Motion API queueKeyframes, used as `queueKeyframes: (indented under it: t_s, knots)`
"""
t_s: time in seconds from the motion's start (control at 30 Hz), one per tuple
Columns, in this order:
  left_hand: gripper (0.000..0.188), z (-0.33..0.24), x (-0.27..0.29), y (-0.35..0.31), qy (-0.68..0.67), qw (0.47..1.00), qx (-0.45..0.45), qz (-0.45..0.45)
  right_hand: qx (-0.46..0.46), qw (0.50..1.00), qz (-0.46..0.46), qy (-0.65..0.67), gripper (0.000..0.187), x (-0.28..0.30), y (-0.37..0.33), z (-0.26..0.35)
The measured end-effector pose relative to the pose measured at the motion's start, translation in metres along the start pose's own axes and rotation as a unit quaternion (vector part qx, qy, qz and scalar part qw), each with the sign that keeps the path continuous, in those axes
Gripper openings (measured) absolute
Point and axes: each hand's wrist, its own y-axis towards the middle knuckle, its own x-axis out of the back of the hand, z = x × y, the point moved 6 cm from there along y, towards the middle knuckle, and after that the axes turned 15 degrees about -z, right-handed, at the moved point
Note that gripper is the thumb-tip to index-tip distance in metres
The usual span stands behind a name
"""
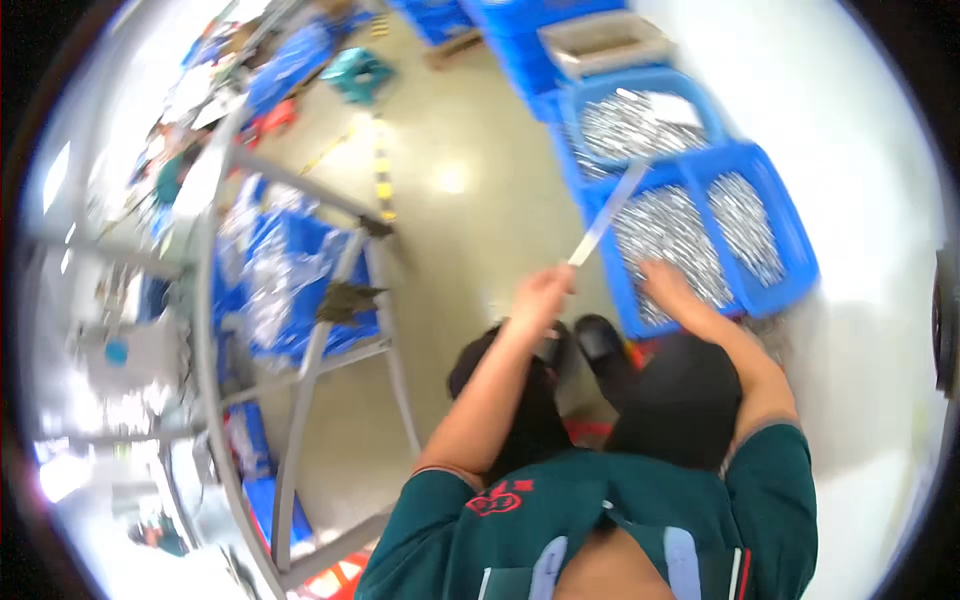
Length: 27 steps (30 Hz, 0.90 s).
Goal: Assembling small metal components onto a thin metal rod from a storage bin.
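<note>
While the left hand [545, 294] curls tightly round one end of a pale strip [604, 224], that strip slants across the left edge of the blue tray [797, 262] | right hand [670, 287]: fingertips at silver parts [672, 228] toward the tray's near-left corner, spread and hold cannot be told | blue basin [712, 110] at its far end.

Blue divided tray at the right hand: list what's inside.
Many slender silvery pieces lie inside the tray, hiding its floor; the right hand covers some of them.

Factory wkshp — metal pts [665, 235] in blue bin [803, 262], striped tape [382, 172].
</note>
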Motion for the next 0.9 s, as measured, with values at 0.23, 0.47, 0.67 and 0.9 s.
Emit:
queueKeyframes:
  t_s: [0.23,0.47,0.67,0.9]
  knots:
    - [0.043,-0.004,-0.010,-0.008,-0.054,0.997,-0.036,0.040,-0.458,0.771,-0.022,0.441,0.022,-0.015,-0.021,-0.081]
    - [0.041,-0.002,-0.004,-0.013,-0.079,0.994,0.011,0.070,-0.506,0.349,0.001,0.789,0.022,0.008,0.000,-0.046]
    - [0.043,-0.008,-0.003,-0.017,-0.079,0.994,0.006,0.075,-0.513,0.283,0.023,0.810,0.021,-0.012,-0.004,-0.060]
    - [0.043,-0.011,-0.004,-0.021,-0.075,0.993,0.011,0.087,-0.542,0.274,-0.056,0.793,0.020,-0.010,-0.015,-0.063]
